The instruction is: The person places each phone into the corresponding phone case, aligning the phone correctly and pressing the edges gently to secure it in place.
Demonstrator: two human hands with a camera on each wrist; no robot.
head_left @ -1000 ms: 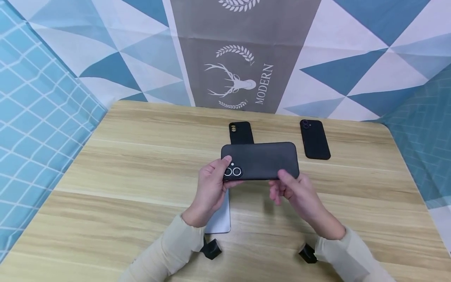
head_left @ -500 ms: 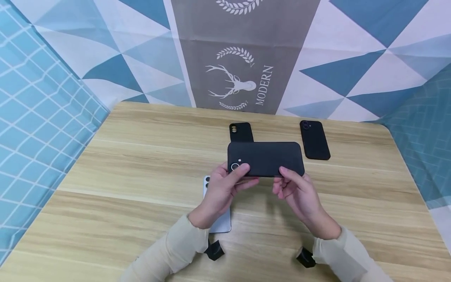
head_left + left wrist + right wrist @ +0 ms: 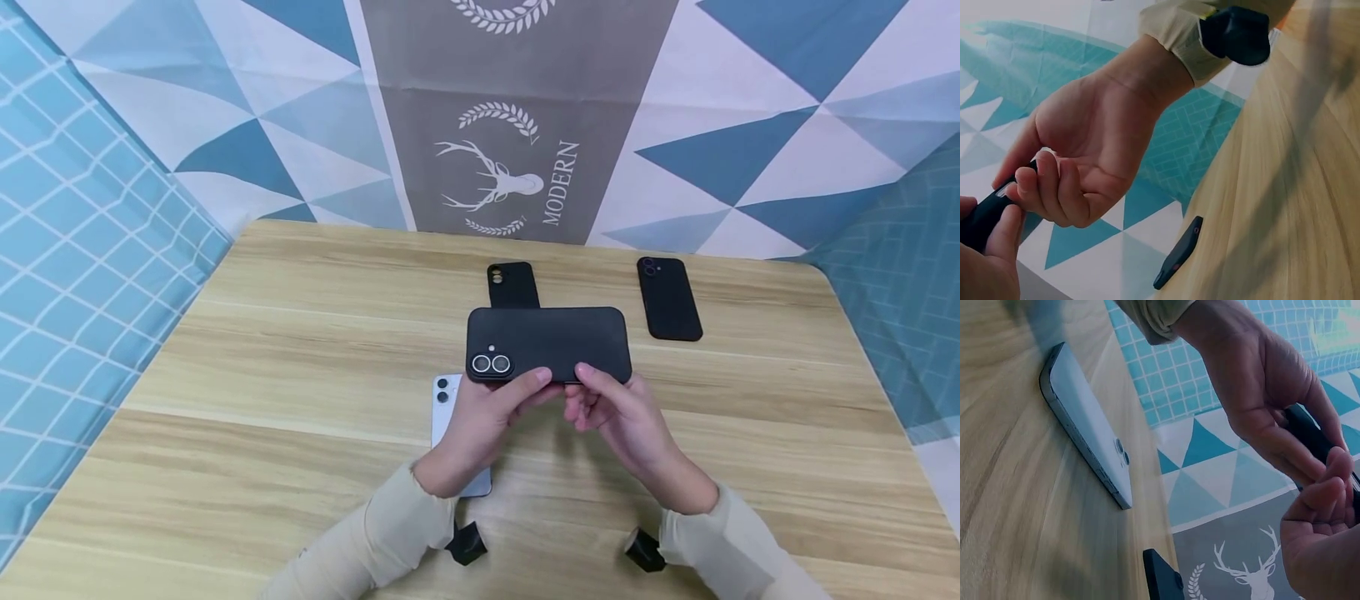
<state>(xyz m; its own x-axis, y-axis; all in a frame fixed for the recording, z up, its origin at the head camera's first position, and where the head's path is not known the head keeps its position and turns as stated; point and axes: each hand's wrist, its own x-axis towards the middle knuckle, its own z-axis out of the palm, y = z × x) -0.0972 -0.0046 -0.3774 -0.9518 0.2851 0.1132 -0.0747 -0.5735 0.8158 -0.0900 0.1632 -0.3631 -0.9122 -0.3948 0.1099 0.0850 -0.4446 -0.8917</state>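
Observation:
In the head view a black phone (image 3: 551,333), seemingly in a matte case, is held sideways above the table, its two ringed lenses at the lower left. My left hand (image 3: 480,421) pinches its lower edge, thumb on the back and fingers beneath. Close beside it, my right hand (image 3: 630,421) pinches the same edge further right. The left wrist view shows the right hand (image 3: 1091,150) with several fingers curled near that edge. In the right wrist view the left hand (image 3: 1260,387) grips the phone, whose far side is hidden.
A white phone (image 3: 441,417) lies partly under my left forearm. Behind the held phone lies a black phone case (image 3: 513,285), partly covered. Another black phone or case (image 3: 670,298) lies at the back right. Patterned cloth (image 3: 510,125) hangs behind the wooden table (image 3: 300,333).
My left hand has slid right along the lower edge, so both lenses show and the thumbs are closer together. The phone moved slightly right, then back left.

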